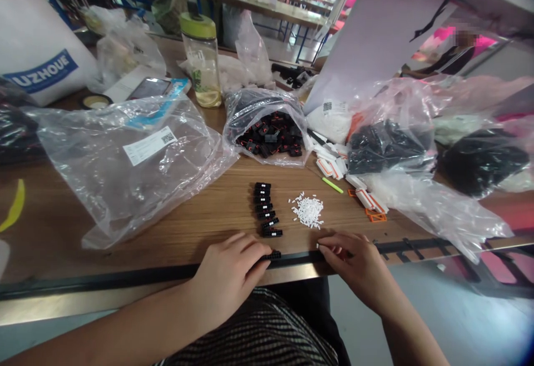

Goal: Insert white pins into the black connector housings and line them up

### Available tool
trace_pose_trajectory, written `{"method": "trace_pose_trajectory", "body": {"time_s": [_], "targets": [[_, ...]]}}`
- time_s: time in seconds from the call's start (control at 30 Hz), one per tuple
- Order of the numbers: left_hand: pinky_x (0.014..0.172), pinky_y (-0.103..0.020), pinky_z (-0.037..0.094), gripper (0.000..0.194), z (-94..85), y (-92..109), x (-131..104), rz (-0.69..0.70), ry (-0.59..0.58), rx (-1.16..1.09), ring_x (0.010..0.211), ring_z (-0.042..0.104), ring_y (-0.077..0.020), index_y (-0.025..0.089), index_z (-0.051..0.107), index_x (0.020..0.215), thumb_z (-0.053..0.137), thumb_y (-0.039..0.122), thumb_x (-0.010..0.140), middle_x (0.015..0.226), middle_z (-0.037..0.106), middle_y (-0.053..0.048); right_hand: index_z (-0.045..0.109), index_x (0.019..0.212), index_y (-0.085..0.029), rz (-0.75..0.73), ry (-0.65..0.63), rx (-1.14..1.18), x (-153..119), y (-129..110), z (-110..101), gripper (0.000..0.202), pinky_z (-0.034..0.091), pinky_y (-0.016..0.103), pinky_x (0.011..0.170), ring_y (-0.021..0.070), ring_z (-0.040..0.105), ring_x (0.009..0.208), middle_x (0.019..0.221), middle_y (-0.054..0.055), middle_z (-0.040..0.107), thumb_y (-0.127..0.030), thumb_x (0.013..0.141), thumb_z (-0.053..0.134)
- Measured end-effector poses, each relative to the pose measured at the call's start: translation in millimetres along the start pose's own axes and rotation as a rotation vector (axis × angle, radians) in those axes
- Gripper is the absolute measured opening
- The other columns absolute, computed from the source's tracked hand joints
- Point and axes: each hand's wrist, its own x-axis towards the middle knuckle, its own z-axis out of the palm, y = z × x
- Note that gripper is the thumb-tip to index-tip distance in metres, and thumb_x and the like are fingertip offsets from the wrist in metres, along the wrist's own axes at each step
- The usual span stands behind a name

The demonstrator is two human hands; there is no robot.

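Note:
Near the table's front edge, my left hand [233, 263] grips a black connector housing [274, 255] between thumb and fingers; part of it is hidden by them. To its right, my right hand [350, 252] pinches a tiny white plug [318, 246] at the fingertips. A column of several black connector housings [263, 207], most showing a pair of white dots, lies just beyond my left hand. Between the column and my right hand is a loose pile of small white plugs [308, 211].
An open clear bag of black connectors [271, 135] stands behind the column. A flat plastic bag [167, 171] covers the left side. White-and-orange parts [371, 201], a yellow-green stick [332, 185] and another bag [392, 146] lie right. A lidded bottle [202, 60] stands behind.

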Motion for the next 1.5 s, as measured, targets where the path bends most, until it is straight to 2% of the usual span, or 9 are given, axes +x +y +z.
{"method": "trace_pose_trajectory", "body": {"time_s": [0.17,0.3,0.47,0.63,0.77,0.83,0.93,1.1,1.5], "targets": [[0.076,-0.04,0.056,0.01,1.7,-1,-1,0.006,0.008,0.007,0.088,0.066,-0.0213,0.022,0.063,0.104,0.06,0.018,0.094,0.096,0.07,-0.001,0.076,0.085,-0.027,0.005,0.023,0.003,2,1,-4,0.016,0.048,0.037,0.076,0.0186,0.064,0.069,0.076,0.001,0.071,-0.033,0.09,0.062],[0.076,-0.039,0.056,0.01,1.3,-1,-1,0.008,0.011,0.007,0.089,0.065,-0.021,0.022,0.063,0.104,0.06,0.019,0.095,0.096,0.07,-0.001,0.076,0.084,-0.027,-0.008,-0.001,-0.017,0,6,1,0.019,0.047,0.039,0.081,0.0202,0.067,0.079,0.082,0.002,0.073,-0.034,0.091,0.06],[0.076,-0.039,0.056,0.01,2.0,-1,-2,-0.001,0.024,0.013,0.088,0.066,-0.0208,0.022,0.063,0.103,0.061,0.018,0.094,0.095,0.07,0.0,0.076,0.086,-0.028,-0.025,0.116,-0.162,-9,12,12,0.019,0.043,0.044,0.086,0.0247,0.067,0.093,0.097,0.003,0.075,-0.036,0.091,0.06],[0.074,-0.038,0.056,0.011,4.5,-2,-2,-0.016,0.051,-0.001,0.086,0.066,-0.0206,0.021,0.062,0.1,0.062,0.015,0.091,0.094,0.07,0.0,0.073,0.082,-0.027,-0.021,0.123,-0.171,-10,14,15,0.019,0.04,0.043,0.083,0.0222,0.065,0.082,0.086,0.001,0.072,-0.036,0.092,0.059],[0.074,-0.038,0.055,0.011,4.3,-2,-2,-0.012,0.044,-0.003,0.086,0.066,-0.0205,0.022,0.062,0.1,0.06,0.015,0.092,0.093,0.071,0.0,0.069,0.08,-0.025,0.007,0.059,0.024,-7,-5,15,0.019,0.042,0.036,0.073,0.0187,0.061,0.074,0.078,0.0,0.067,-0.035,0.093,0.059],[0.074,-0.039,0.055,0.01,3.9,-2,-2,-0.011,0.037,0.011,0.085,0.066,-0.0211,0.022,0.063,0.1,0.061,0.016,0.092,0.092,0.071,0.0,0.068,0.083,-0.025,-0.047,0.039,0.167,-5,-22,19,0.017,0.043,0.034,0.071,0.0175,0.06,0.075,0.078,0.0,0.066,-0.034,0.094,0.06],[0.073,-0.039,0.054,0.009,3.2,-1,-2,-0.015,0.028,0.017,0.082,0.065,-0.0214,0.022,0.064,0.099,0.061,0.016,0.092,0.09,0.071,0.0,0.066,0.085,-0.024,-0.174,0.002,0.257,0,-46,30,0.013,0.042,0.034,0.079,0.0168,0.06,0.08,0.082,0.0,0.066,-0.029,0.095,0.059],[0.074,-0.038,0.053,0.01,2.6,0,-2,-0.028,0.018,0.004,0.083,0.065,-0.0215,0.022,0.064,0.097,0.062,0.014,0.091,0.089,0.071,0.0,0.063,0.084,-0.022,-0.293,0.014,0.185,8,-63,42,0.012,0.038,0.039,0.086,0.0177,0.06,0.085,0.084,0.0,0.067,-0.021,0.095,0.058],[0.078,-0.038,0.053,0.01,4.8,-2,-2,-0.066,-0.008,-0.001,0.086,0.065,-0.0212,0.022,0.064,0.095,0.065,0.014,0.09,0.09,0.07,0.001,0.065,0.086,-0.018,-0.467,0.087,-0.077,8,-73,43,0.02,0.037,0.037,0.081,0.0182,0.057,0.078,0.08,0.003,0.065,-0.014,0.097,0.049]]}}
